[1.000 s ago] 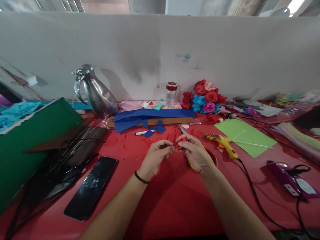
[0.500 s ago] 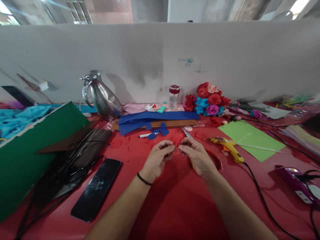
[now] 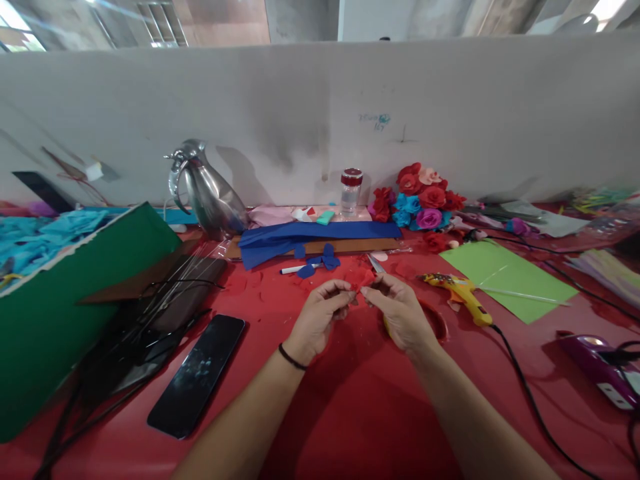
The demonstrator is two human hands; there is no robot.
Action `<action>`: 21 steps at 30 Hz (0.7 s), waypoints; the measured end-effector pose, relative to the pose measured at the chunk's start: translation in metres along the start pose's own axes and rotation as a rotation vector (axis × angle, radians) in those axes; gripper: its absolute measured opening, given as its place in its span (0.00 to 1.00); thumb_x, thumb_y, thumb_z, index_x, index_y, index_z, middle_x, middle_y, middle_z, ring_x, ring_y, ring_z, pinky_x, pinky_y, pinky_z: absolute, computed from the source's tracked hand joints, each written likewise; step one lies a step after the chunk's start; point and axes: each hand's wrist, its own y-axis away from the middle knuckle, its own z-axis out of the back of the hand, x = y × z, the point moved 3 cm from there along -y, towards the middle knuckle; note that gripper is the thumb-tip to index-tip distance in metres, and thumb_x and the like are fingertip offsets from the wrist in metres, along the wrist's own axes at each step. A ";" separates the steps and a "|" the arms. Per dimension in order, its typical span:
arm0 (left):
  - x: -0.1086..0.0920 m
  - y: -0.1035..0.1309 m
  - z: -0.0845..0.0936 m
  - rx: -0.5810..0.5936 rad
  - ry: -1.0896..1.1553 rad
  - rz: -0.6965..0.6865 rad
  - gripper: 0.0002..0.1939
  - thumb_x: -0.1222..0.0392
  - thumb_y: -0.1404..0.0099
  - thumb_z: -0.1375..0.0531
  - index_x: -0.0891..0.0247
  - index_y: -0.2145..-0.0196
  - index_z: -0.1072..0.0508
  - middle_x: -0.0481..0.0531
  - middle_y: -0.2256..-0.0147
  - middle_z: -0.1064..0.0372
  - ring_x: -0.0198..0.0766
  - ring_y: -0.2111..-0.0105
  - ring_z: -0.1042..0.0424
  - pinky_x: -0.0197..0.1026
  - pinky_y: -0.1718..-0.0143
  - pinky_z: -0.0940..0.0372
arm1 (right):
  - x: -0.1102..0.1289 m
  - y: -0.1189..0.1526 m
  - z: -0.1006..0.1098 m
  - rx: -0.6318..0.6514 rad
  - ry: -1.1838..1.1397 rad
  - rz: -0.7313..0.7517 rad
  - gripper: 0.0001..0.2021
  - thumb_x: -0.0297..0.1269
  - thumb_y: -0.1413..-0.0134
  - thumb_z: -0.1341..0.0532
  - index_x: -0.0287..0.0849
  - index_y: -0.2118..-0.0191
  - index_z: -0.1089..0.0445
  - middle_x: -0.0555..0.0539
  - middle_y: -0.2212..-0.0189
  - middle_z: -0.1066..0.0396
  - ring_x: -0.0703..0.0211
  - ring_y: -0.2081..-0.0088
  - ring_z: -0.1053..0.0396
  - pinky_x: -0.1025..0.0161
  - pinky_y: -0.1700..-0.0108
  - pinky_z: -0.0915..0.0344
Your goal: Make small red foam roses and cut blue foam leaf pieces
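Between my two hands is a small red paper petal point(image 3: 358, 285), hard to separate from the red table beneath. My left hand point(image 3: 324, 308) pinches it from the left, thumb against fingers. From the other side my right hand point(image 3: 393, 308) pinches it too, its fingertips close to the left ones. Scissors point(image 3: 376, 263) lie partly under my right hand, with the blade tip showing beyond it. Blue paper petals point(image 3: 327, 257) and a white marker point(image 3: 295, 270) rest just ahead of my hands.
A yellow glue gun point(image 3: 465, 300) lies right, beside green paper point(image 3: 505, 280). Left are a phone point(image 3: 197, 377) and a green box point(image 3: 85, 307). Behind stand a metal jug point(image 3: 213, 193), a red-lidded jar point(image 3: 351, 193) and paper roses point(image 3: 425, 197). A purple power strip point(image 3: 595, 367) sits right.
My fingers have shifted slightly on the red petal, and more of it shows above the fingertips. The whole view has moved a little; the objects on the table stay in place.
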 end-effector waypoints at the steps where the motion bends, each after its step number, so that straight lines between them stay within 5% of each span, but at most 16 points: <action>1: 0.000 0.000 0.000 -0.005 -0.005 -0.011 0.10 0.61 0.54 0.33 0.64 0.73 0.30 0.43 0.79 0.37 0.25 0.81 0.45 0.33 0.78 0.52 | 0.000 0.000 0.000 0.000 0.001 0.005 0.11 0.37 0.69 0.30 0.43 0.77 0.32 0.54 0.80 0.36 0.65 0.75 0.42 0.64 0.69 0.44; 11: -0.005 0.002 -0.001 -0.093 -0.133 -0.102 0.11 0.57 0.55 0.33 0.65 0.76 0.28 0.44 0.78 0.36 0.26 0.80 0.46 0.35 0.77 0.51 | -0.001 0.004 -0.004 0.027 -0.040 0.003 0.10 0.36 0.67 0.31 0.44 0.75 0.32 0.55 0.79 0.35 0.65 0.75 0.41 0.64 0.69 0.43; 21: -0.003 0.003 -0.002 -0.036 -0.113 -0.072 0.09 0.58 0.55 0.33 0.64 0.77 0.27 0.44 0.81 0.37 0.27 0.81 0.46 0.35 0.77 0.50 | 0.002 0.002 0.002 0.115 -0.099 -0.035 0.09 0.35 0.66 0.31 0.45 0.74 0.30 0.54 0.79 0.34 0.65 0.77 0.42 0.65 0.73 0.44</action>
